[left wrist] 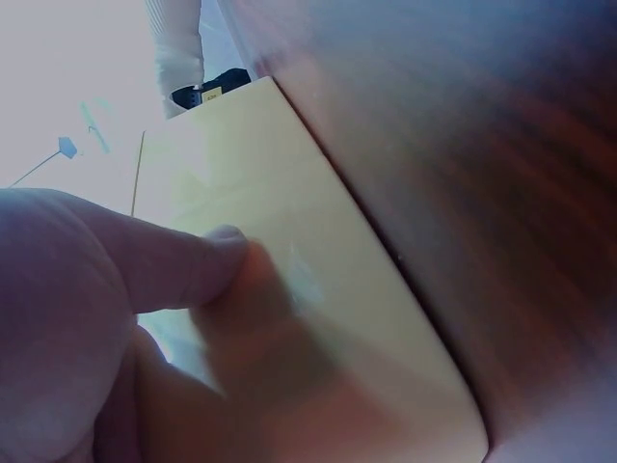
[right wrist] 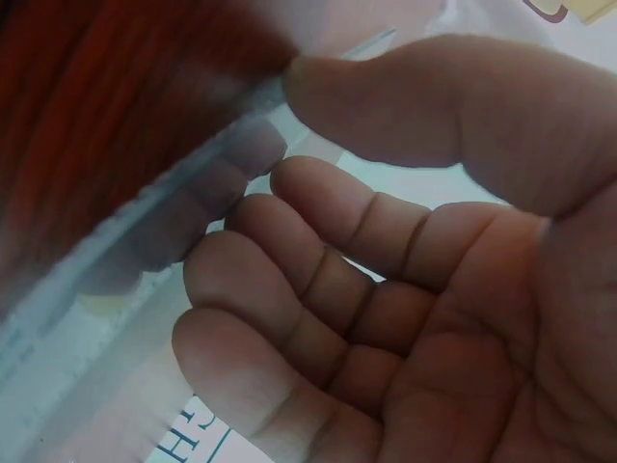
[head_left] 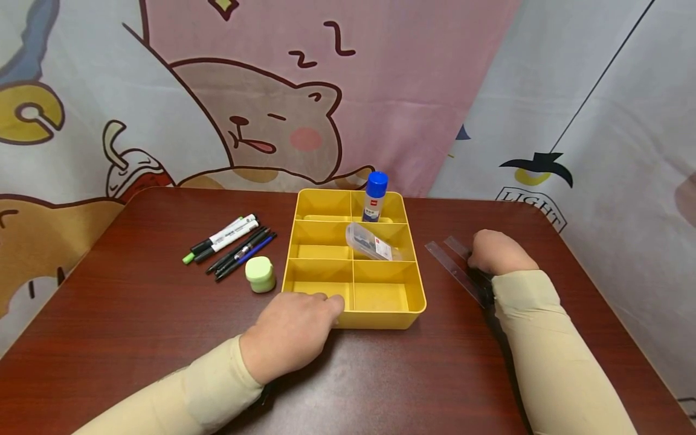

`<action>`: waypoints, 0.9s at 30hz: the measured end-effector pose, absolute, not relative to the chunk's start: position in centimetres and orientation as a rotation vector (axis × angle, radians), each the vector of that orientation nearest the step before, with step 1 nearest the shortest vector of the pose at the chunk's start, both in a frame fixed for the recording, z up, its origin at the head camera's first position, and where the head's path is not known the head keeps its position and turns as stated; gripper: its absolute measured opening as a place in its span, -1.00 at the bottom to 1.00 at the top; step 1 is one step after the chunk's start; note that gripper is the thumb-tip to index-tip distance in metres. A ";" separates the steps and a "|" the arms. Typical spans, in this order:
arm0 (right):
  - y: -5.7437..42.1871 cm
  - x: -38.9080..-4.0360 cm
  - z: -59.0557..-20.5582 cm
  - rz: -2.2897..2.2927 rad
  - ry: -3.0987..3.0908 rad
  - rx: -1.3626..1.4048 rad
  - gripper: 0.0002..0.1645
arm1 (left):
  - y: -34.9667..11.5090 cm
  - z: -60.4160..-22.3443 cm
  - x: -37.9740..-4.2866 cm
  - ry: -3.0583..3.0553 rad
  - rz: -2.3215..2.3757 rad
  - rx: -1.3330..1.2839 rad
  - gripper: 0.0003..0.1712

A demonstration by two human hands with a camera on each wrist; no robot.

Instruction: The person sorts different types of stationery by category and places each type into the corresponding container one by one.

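My left hand (head_left: 293, 329) grips the front wall of a yellow organizer box (head_left: 380, 319) with several compartments. In the left wrist view the thumb (left wrist: 188, 265) presses the outside of that wall; the other fingers go over the rim. To the right of the box, my right hand (head_left: 497, 252) pinches a clear ruler (right wrist: 106, 251) with curled fingers, the thumb at its edge. Two clear strips (head_left: 454, 269) show beside this hand in the head view; the hand and wrist hide part of them. A blue-capped glue stick (head_left: 375, 196) stands in the box's back right compartment.
A clear plastic case (head_left: 372, 241) leans in the middle right compartment. Left of the box lie white markers (head_left: 228, 238), dark pens (head_left: 241, 251) and a blue pen (head_left: 250, 254), near a pale green lidded pot (head_left: 260, 275). A patterned cloth (head_left: 413, 72) hangs behind the table.
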State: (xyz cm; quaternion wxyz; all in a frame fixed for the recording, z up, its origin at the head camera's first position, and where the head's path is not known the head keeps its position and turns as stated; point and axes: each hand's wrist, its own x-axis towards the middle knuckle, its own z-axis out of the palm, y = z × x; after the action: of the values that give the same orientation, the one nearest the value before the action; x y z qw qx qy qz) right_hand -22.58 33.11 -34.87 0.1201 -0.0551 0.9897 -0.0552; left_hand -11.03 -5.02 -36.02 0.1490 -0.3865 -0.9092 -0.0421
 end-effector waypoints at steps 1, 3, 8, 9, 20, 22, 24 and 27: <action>33.1 -22.6 -34.9 -0.162 2.892 -0.157 -0.90 | -5.0 -36.0 -11.0 -2.612 -0.120 -1.112 -0.80; 33.0 -22.5 -34.9 -0.163 2.889 -0.156 -0.90 | -5.0 -36.0 -11.0 -2.611 -0.122 -1.111 -0.79; 32.9 -22.5 -34.9 -0.167 2.876 -0.153 -0.87 | -5.0 -36.1 -11.0 -2.606 -0.126 -1.106 -0.79; 32.9 -22.5 -34.9 -0.166 2.874 -0.155 -0.86 | -5.0 -36.1 -11.0 -2.606 -0.124 -1.106 -0.79; 32.7 -22.4 -34.8 -0.136 2.882 -0.172 -0.85 | -5.0 -36.0 -11.0 -2.621 -0.124 -1.110 -0.79; 32.7 -22.4 -34.7 -0.129 2.884 -0.174 -0.85 | -5.0 -36.0 -11.0 -2.624 -0.124 -1.110 -0.79; 32.7 -22.4 -34.8 -0.130 2.888 -0.172 -0.85 | -5.0 -36.0 -11.0 -2.622 -0.123 -1.109 -0.79; 32.8 -22.4 -34.9 -0.129 2.897 -0.171 -0.84 | -5.0 -36.0 -11.0 -2.620 -0.122 -1.107 -0.79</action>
State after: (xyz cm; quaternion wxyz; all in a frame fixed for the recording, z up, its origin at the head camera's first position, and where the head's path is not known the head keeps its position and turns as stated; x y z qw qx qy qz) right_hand -22.36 32.75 -34.92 0.1179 -0.0585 0.9903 -0.0441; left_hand -11.02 -5.01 -36.02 0.1467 -0.3847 -0.9103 -0.0425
